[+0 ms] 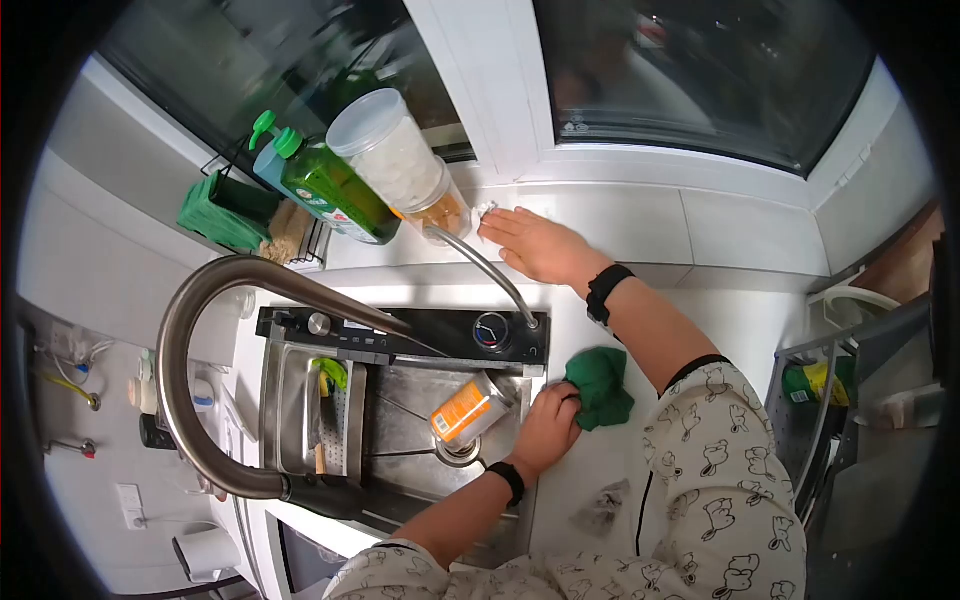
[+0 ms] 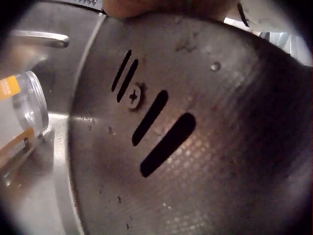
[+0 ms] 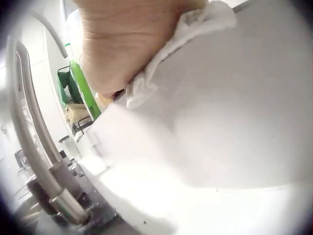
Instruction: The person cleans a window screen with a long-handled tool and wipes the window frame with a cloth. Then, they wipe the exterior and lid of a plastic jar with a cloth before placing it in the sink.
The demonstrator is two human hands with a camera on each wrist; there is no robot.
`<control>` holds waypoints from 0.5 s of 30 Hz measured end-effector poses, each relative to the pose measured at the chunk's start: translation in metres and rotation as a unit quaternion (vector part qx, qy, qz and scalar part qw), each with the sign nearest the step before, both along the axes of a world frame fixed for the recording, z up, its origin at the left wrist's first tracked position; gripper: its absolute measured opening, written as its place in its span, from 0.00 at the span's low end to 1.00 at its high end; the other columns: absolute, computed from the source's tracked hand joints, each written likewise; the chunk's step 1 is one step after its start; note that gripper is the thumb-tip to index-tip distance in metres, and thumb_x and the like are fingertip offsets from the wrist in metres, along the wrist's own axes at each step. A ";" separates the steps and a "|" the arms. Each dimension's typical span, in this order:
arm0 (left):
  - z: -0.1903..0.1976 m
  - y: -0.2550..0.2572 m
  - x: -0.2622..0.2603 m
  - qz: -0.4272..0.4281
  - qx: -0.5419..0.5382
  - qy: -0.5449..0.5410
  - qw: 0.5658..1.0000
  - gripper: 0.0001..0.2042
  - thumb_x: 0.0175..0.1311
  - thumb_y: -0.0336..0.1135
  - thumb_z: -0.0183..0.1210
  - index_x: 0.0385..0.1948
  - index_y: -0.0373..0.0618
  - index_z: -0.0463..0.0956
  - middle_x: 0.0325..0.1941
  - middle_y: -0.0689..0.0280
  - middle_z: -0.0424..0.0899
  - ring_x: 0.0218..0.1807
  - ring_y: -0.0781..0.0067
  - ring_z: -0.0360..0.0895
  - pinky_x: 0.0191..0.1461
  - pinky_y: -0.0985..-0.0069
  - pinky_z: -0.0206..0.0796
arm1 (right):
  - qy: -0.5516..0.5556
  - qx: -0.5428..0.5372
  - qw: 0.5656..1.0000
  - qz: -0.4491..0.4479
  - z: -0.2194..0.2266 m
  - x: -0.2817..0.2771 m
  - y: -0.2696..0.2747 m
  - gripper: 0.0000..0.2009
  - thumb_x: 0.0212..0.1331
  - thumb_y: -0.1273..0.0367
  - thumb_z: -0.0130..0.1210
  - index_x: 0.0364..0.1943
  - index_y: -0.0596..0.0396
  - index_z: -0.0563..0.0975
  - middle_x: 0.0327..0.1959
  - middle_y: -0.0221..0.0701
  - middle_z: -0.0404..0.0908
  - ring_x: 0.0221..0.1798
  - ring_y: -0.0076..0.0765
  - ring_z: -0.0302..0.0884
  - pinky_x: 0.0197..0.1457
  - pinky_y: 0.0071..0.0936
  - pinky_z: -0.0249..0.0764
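Observation:
On the white window ledge [image 1: 640, 225], the right hand [image 1: 540, 247] lies palm down with fingers extended, pressing a white tissue [image 1: 485, 211] beside the clear jars [image 1: 390, 140]. In the right wrist view the crumpled tissue [image 3: 195, 29] sticks out from under the hand [image 3: 129, 41]. The left hand [image 1: 548, 430] rests at the sink's right edge, its fingers touching a green cloth [image 1: 600, 388]; whether they grip it is unclear. An orange-labelled container [image 1: 470, 408] lies in the sink. The left wrist view shows mostly the sink's metal wall [image 2: 112, 161].
A large curved faucet [image 1: 175, 350] arches over the sink, and a thin spout [image 1: 490, 268] rises behind it. A green soap bottle [image 1: 340, 195] and a rack with a green sponge cloth [image 1: 225, 210] stand at the left of the ledge. A clear plastic piece [image 1: 603, 508] lies on the counter.

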State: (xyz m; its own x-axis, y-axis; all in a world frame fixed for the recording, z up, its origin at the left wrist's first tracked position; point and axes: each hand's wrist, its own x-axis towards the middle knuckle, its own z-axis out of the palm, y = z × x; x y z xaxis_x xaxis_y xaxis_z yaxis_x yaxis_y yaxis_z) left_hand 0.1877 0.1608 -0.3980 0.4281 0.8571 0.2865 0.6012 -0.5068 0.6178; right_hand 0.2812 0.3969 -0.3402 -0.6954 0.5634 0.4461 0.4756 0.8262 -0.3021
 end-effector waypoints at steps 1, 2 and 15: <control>0.000 -0.001 0.001 -0.002 0.002 0.003 1.000 0.15 0.41 0.24 0.56 0.34 0.40 0.68 0.46 0.59 0.67 0.51 0.55 0.65 0.54 0.66 0.60 | 0.003 0.002 1.000 -0.002 0.002 0.004 -0.004 0.20 0.56 0.68 0.45 0.55 0.55 0.66 0.60 0.36 0.63 0.64 0.38 0.56 0.66 0.36 0.53; -0.001 -0.001 0.000 -0.001 0.003 0.008 1.000 0.14 0.41 0.24 0.56 0.34 0.40 0.68 0.45 0.59 0.67 0.51 0.55 0.65 0.54 0.66 0.60 | -0.001 -0.013 1.000 0.011 0.004 0.008 -0.008 0.20 0.57 0.69 0.45 0.55 0.54 0.66 0.60 0.36 0.63 0.65 0.38 0.56 0.66 0.36 0.53; -0.002 -0.001 0.000 0.000 -0.002 0.010 1.000 0.13 0.43 0.24 0.56 0.34 0.40 0.68 0.46 0.60 0.67 0.52 0.55 0.64 0.55 0.66 0.59 | 0.309 -0.029 0.898 -0.311 0.064 0.115 -0.030 0.15 0.55 0.77 0.40 0.45 0.57 0.74 0.48 0.39 0.74 0.52 0.44 0.70 0.57 0.32 0.64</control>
State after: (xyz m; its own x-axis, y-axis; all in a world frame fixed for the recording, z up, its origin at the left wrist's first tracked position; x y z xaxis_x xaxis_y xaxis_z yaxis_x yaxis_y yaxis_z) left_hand 0.1881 0.1595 -0.3999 0.4333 0.8582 0.2753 0.6133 -0.5046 0.6077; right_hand 0.3963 0.3664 -0.2766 0.1318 0.7922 0.5959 0.5662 0.4332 -0.7012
